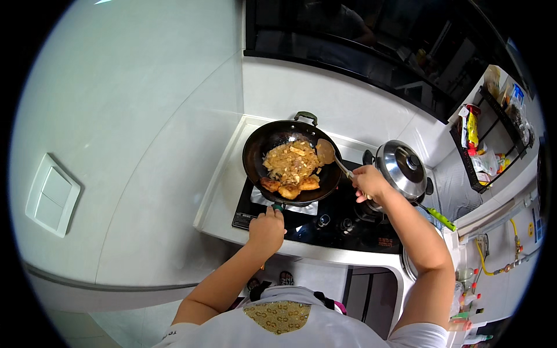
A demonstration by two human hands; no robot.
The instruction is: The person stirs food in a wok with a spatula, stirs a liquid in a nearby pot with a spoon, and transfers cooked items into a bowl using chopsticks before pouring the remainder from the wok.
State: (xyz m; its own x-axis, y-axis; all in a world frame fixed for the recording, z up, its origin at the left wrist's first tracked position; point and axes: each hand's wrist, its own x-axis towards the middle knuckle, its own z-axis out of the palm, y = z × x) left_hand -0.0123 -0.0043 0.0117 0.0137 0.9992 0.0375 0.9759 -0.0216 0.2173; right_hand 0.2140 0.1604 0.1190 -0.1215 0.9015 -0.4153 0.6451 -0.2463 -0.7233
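A black wok (255, 152) stands on the left part of the glass-topped gas stove (307, 229). My left hand (267, 231) is closed around its near handle (279, 206). In the wok lies a heap of pale brown, sliced food (293, 161), with several browned pieces (290, 191) along its near side. My right hand (371, 184) grips the handle of a spatula (326, 151), whose broad head rests at the wok's right inner side, beside the food. Fingers of the right hand partly hide the handle.
Close to my right forearm, a lidded steel pot (401, 168) stands on the right burner. A green-handled utensil (439, 218) juts out beside it. Above hangs a dark range hood (348, 64). A black wall rack (493, 139) holds packages at right. A white wall (145, 116) bounds the left.
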